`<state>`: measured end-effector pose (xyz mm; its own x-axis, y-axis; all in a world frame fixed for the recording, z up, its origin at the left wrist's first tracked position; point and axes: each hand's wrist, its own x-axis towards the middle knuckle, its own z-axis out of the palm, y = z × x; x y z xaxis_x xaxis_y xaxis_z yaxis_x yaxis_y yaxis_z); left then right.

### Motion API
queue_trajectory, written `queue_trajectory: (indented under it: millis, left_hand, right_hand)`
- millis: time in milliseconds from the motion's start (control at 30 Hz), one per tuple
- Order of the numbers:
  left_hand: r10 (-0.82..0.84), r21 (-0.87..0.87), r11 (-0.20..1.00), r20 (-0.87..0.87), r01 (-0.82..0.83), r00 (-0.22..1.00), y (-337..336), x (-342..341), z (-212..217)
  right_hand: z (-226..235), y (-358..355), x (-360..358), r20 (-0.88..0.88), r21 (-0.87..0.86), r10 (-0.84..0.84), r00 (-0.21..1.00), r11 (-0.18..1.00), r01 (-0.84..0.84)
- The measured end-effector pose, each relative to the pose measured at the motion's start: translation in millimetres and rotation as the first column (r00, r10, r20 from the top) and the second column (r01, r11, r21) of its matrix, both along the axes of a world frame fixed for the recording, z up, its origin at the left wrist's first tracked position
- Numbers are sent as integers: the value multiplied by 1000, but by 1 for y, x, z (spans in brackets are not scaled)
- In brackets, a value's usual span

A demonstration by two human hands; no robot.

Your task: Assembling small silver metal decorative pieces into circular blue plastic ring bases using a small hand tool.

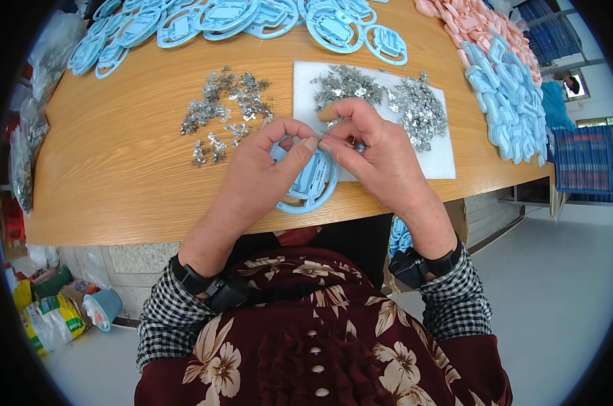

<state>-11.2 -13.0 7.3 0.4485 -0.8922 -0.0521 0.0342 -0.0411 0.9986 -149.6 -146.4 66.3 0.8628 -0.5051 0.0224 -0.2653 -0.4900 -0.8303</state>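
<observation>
My left hand (262, 169) and my right hand (377, 152) meet over a light blue plastic ring part (311, 186) at the near edge of the wooden table (117, 176). The left hand's thumb and fingers curl around the ring's left side. My right hand pinches something small at the ring's top, too small to make out. Just behind the hands lie a loose heap of small shiny metal clips (225, 108) on the bare wood and another heap of metal clips (401, 101) on a white foam pad (441, 159).
Several blue ring parts (218, 20) are spread along the table's far edge. A pile of blue and pink plastic parts (506, 88) runs down the right side. Clear bags (29, 142) hang at the left edge. A small blue cup (103, 308) and bags sit on the floor at lower left.
</observation>
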Motion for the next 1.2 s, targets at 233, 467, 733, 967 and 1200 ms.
queue_trajectory:
  millis: [233,467,733,967,1200]
  left_hand:
    - [28,-9,1000,13,-28,1000,1,4,-3]
    - [18,29,999,-157,-14,987,1,4,3]
    - [15,57,998,-69,-11,998,0,5,0]
    - [-2,98,995,-6,3,1000,2,6,2]
    - [17,104,994,117,-29,993,1,6,1]
  right_hand:
    - [-6,5,4,-27,94,-55,998,994,58]
    - [-16,4,-1,17,352,-126,992,929,113]
    - [-4,6,-2,-82,79,-51,995,995,57]
    - [4,12,11,-177,-220,-20,984,975,-20]
    - [-14,39,10,-47,-738,15,999,673,-45]
